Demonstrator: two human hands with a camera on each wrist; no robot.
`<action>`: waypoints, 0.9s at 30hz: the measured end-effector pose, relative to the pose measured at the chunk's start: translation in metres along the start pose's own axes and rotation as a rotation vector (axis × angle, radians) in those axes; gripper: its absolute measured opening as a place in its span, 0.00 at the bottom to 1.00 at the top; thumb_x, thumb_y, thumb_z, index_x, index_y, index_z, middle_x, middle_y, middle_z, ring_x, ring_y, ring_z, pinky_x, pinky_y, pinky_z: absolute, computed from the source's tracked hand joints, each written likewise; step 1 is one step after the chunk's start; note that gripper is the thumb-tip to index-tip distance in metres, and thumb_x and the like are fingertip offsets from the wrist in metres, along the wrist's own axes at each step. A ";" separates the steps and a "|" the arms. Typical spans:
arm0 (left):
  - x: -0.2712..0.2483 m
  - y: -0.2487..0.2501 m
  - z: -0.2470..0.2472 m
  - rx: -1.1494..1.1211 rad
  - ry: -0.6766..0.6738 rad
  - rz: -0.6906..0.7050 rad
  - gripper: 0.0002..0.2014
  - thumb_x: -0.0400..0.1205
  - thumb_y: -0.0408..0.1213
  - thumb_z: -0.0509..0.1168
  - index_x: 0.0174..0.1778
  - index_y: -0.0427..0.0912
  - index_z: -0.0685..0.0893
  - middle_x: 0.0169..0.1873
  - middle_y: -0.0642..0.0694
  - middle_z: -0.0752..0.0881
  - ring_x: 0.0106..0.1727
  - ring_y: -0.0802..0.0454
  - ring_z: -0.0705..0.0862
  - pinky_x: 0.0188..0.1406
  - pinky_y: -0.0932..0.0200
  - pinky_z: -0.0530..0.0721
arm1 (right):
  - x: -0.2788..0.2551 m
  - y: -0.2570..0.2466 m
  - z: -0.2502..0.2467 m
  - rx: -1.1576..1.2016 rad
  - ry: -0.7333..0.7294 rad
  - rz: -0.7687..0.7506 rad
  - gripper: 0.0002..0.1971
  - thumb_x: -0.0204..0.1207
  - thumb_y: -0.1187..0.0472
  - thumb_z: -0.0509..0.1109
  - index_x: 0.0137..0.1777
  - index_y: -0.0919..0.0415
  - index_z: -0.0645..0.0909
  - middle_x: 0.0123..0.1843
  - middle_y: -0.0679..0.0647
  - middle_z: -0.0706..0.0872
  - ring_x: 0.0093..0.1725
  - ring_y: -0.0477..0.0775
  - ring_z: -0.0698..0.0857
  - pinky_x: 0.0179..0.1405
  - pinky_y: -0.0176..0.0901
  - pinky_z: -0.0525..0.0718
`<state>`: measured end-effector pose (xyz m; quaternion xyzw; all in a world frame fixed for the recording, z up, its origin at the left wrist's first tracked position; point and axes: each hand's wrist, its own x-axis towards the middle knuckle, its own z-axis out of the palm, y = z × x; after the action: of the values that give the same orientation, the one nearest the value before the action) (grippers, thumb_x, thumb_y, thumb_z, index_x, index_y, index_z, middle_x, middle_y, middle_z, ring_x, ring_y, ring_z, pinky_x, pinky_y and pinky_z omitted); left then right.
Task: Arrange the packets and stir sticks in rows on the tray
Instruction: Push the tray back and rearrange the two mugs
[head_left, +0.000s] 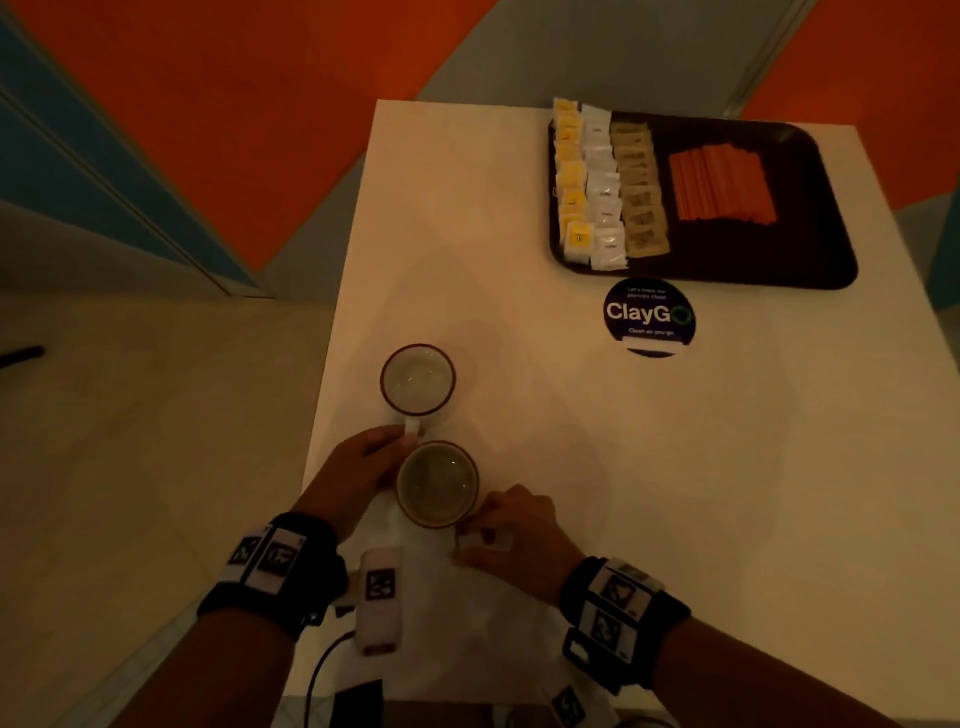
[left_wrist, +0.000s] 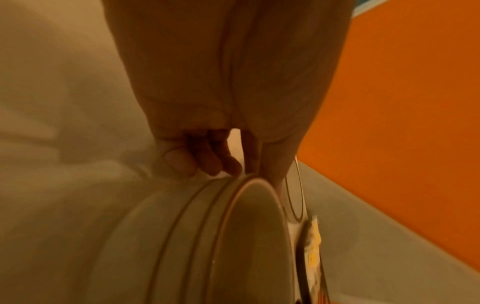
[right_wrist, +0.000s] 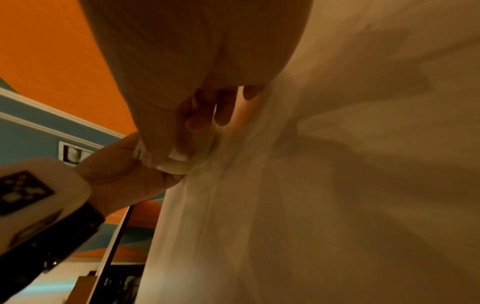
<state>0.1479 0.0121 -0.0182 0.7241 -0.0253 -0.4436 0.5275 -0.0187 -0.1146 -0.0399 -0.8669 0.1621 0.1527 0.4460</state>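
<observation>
at the far right corner of the white tabletop (head_left: 519, 364) sits a dark tray (head_left: 810, 260), with yellow, white and tan packets (head_left: 605, 192) in three rows along its left side and orange stir sticks (head_left: 719, 187) laid beside them. near the front left edge stand two mugs; the left hand (head_left: 358, 478) curls against the nearer mug (head_left: 437, 483), the right hand (head_left: 511, 530) pinches its handle. orange and teal walls surround a pale floor.
</observation>
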 end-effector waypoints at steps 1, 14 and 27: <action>0.002 0.000 -0.001 0.027 -0.005 0.014 0.07 0.81 0.39 0.64 0.50 0.46 0.87 0.47 0.46 0.90 0.52 0.50 0.87 0.49 0.58 0.83 | 0.002 -0.004 0.001 0.020 0.019 0.024 0.29 0.58 0.25 0.61 0.51 0.41 0.86 0.45 0.43 0.83 0.55 0.47 0.73 0.55 0.49 0.62; 0.018 -0.012 0.022 0.359 0.099 0.266 0.14 0.84 0.40 0.60 0.39 0.33 0.81 0.38 0.34 0.82 0.40 0.44 0.79 0.43 0.50 0.77 | 0.001 -0.025 0.018 0.566 0.047 0.442 0.17 0.64 0.48 0.79 0.43 0.62 0.88 0.48 0.59 0.89 0.47 0.54 0.87 0.55 0.51 0.84; 0.040 0.003 0.017 0.165 0.144 0.216 0.12 0.83 0.37 0.62 0.52 0.31 0.83 0.45 0.38 0.86 0.43 0.51 0.86 0.48 0.58 0.84 | 0.034 0.001 -0.046 0.195 0.429 0.288 0.18 0.78 0.53 0.66 0.28 0.56 0.71 0.29 0.45 0.70 0.37 0.52 0.72 0.35 0.36 0.61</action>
<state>0.1621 -0.0220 -0.0411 0.7881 -0.1013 -0.3276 0.5112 0.0176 -0.1578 -0.0289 -0.8005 0.3884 0.0114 0.4564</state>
